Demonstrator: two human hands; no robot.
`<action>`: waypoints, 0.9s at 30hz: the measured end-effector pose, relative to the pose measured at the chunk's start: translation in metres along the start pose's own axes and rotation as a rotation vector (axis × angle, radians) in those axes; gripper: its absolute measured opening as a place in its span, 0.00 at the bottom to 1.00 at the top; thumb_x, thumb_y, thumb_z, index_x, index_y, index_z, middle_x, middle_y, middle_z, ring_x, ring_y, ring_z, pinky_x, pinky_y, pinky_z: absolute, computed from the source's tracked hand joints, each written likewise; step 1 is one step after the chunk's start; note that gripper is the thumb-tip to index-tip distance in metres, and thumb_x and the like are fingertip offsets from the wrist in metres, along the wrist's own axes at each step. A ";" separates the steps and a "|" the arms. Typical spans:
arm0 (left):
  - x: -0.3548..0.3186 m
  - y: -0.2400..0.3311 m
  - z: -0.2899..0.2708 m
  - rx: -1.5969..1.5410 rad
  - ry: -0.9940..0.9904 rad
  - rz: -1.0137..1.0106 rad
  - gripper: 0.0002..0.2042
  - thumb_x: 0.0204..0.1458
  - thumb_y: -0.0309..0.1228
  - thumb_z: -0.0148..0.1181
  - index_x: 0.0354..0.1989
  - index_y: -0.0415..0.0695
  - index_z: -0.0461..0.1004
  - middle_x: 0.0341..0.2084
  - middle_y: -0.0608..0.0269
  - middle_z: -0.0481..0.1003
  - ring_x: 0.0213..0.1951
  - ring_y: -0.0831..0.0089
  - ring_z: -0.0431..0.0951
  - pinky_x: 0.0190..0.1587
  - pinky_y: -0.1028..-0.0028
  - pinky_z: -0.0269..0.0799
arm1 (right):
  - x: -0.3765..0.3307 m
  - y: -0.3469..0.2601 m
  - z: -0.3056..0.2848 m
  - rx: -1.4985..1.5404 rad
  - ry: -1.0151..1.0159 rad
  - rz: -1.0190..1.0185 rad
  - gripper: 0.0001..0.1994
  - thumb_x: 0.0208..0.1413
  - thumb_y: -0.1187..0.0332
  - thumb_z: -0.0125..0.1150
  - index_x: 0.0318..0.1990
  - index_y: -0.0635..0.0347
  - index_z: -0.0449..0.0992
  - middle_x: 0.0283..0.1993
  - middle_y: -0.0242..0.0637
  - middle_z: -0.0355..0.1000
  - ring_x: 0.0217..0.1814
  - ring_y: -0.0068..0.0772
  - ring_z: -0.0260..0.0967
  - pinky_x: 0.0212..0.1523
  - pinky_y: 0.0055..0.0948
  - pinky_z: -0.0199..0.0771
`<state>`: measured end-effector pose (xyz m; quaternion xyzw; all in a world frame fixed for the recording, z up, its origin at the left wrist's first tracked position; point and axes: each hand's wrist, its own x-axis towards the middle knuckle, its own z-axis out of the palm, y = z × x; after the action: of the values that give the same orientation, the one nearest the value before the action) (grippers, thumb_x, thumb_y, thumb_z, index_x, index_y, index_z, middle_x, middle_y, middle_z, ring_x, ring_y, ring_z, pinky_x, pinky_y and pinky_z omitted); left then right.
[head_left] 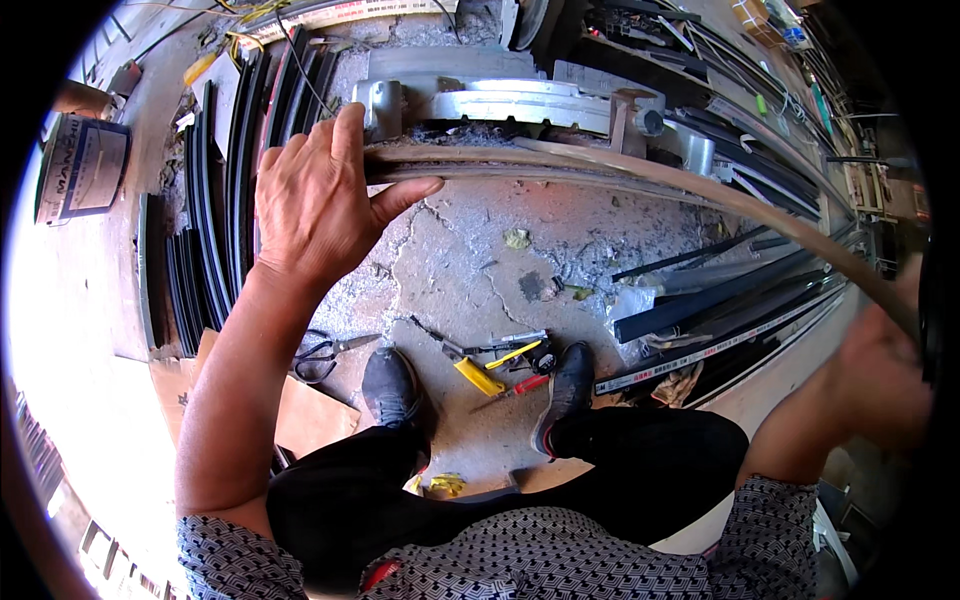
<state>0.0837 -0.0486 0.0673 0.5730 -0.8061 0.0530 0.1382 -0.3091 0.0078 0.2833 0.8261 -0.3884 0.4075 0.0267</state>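
A long brownish bar [450,157], like a window-frame profile, lies crosswise in front of me. My left hand [315,195] sits at its left end, fingers over the far side and thumb stretched along the near side. From the bar's middle a long, thin brownish strip [740,195] rises toward the right in a curve. It runs to my right hand [880,375], which is smeared by motion at the right rim but appears closed around the strip's end. Just behind the bar is a silver metal fixture [520,105] with rounded ends.
Between my shoes lie a yellow-handled tool [478,377], a red-handled screwdriver [527,384] and a black tape measure [543,358]. Black-handled scissors [318,358] rest left of them. Dark profiles [240,170] are stacked left, more [720,300] right. A bucket [95,165] stands far left.
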 end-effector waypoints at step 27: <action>0.001 0.000 -0.002 -0.007 -0.029 0.003 0.48 0.49 0.72 0.58 0.62 0.35 0.67 0.35 0.53 0.77 0.38 0.58 0.79 0.44 0.59 0.72 | -0.010 -0.037 0.121 0.236 -0.145 0.365 0.14 0.73 0.69 0.50 0.43 0.73 0.79 0.31 0.42 0.80 0.30 0.24 0.78 0.32 0.23 0.80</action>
<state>0.0836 -0.0490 0.0699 0.5722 -0.8090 0.0420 0.1282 -0.2091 -0.0034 0.2058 0.7665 -0.4821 0.3879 -0.1722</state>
